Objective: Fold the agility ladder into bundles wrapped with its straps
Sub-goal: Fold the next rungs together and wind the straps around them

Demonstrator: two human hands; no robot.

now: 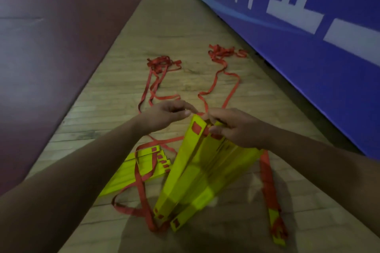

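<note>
The agility ladder (pixel 197 172) is being held up off the wooden floor (pixel 174 26), directly in front of the person, as a fan of yellow rungs (pixel 185 197). The upper ends are being gathered together while the lower ends are being left to splay, probably so the rungs can be squared into one bundle. Those upper ends are being gripped by the right hand (pixel 234 131), with its fingers curled round them. The red strap (pixel 268 183) at that same end is apparently being pinched between thumb and fingertips of the left hand (pixel 164 117), seemingly to take up slack. A second stack (pixel 127 172) of rungs is lying flat on the floor just beside the fan, with strap looped over it. More strap is being left trailing loosely toward the blue banner (pixel 308 37). The join of strap and rungs is being hidden by the fingers, and the lowest rung ends are being blurred.
</note>
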